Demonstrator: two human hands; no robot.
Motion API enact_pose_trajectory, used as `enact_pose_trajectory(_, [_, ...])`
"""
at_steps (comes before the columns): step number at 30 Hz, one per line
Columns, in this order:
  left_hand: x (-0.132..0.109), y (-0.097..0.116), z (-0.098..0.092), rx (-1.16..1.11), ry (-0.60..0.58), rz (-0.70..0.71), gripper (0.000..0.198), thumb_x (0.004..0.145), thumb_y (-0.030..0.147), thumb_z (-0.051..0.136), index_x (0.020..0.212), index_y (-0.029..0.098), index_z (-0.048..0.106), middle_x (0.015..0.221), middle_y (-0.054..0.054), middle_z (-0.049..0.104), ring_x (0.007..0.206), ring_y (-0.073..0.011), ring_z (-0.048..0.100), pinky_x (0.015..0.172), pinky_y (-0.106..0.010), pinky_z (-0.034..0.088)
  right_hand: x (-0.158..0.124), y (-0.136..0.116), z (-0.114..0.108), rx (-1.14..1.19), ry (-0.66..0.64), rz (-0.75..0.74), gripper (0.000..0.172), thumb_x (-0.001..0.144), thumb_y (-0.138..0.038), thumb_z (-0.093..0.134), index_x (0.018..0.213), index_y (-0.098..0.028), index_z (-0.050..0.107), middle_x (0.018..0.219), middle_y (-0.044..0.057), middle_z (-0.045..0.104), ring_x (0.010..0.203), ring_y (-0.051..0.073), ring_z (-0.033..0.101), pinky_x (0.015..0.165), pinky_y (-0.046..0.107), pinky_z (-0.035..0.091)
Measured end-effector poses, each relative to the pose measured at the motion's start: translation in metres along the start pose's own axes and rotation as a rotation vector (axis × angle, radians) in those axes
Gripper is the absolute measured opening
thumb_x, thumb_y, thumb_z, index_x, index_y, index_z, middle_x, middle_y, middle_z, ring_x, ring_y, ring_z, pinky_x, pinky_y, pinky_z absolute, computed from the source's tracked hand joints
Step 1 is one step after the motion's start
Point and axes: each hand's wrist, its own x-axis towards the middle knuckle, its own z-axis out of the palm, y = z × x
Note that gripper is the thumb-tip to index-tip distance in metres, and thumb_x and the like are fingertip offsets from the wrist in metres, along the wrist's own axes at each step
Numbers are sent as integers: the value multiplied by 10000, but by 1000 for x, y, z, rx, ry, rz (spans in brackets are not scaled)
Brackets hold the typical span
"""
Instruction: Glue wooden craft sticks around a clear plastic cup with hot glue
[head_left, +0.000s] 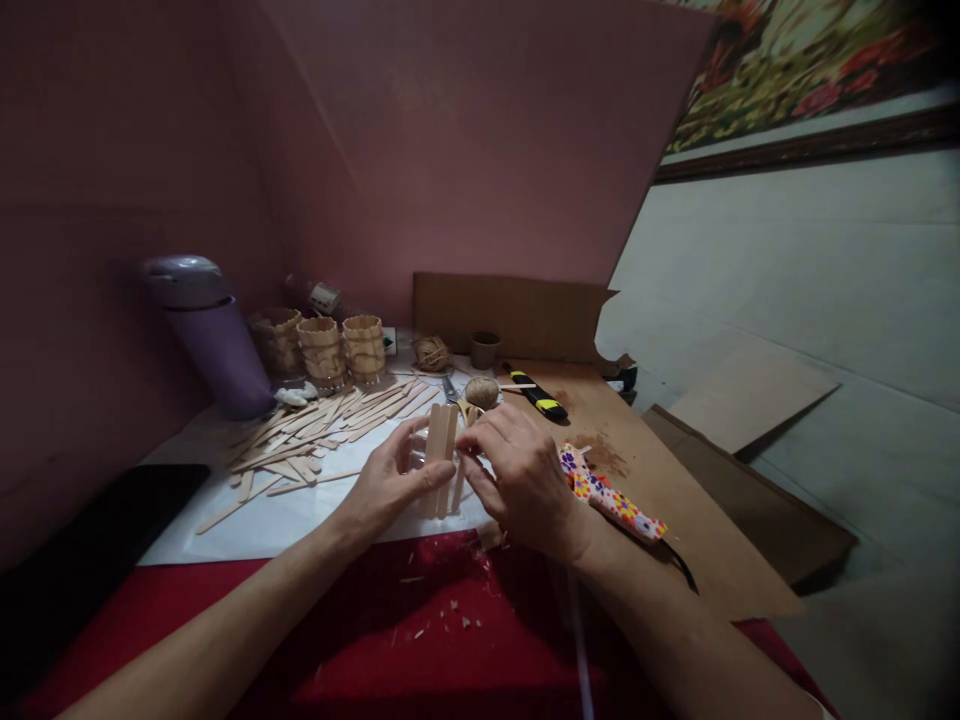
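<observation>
Red cloth [337, 640]: nearest; pale scraps lie on it, below the hands.
Left hand [390, 465]: grasping the upright sticks [441, 435] from the left side, thumb in front, fingers behind; likely to steady them and leave their right edge reachable.
Right hand [521, 470]: fingers bent in at that right edge; cannot tell whether they pinch a stick or only touch.
Upright sticks: between the hands, over the near part of the white sheet [180, 535], standing side by side, broad face towards the wearer.
Flower-patterned tool [619, 505]: on the brown board [712, 560], beside the right forearm; cord trailing nearward, handy to that side.
Loose sticks [322, 440]: heaped on the sheet beyond the left hand, probably spread for easy picking.
Cutter [536, 392]: lying aslant past the right hand, well off the working spot.
Twine ball [433, 352]: behind the sticks, seemingly parked.
Stick-clad cups [324, 350]: three, standing at the back, perhaps for safety.
Purple bottle [221, 350]: far left, beside the cups.
</observation>
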Motion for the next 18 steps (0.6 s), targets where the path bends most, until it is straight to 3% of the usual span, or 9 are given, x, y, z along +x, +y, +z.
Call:
enact_pose_trajectory(10, [0, 5, 5, -45, 16, -33, 649, 744, 430, 791, 1299, 180, 566, 1174, -129, 700, 998, -278, 682, 799, -338, 542, -1, -2, 8, -148, 85, -59, 161, 912, -142, 474, 787, -172, 570, 752, 65, 597, 750, 207, 508, 674, 348, 435])
enact_pose_trajectory(18, [-2, 7, 8, -130, 14, -66, 696, 724, 435, 806, 1329, 180, 576, 1195, -143, 694, 1049, -293, 663, 812, -332, 536, 0, 1, 5, 14, 195, -104, 101, 865, -115, 527, 803, -191, 548, 725, 33, 583, 715, 180, 516, 670, 331, 450])
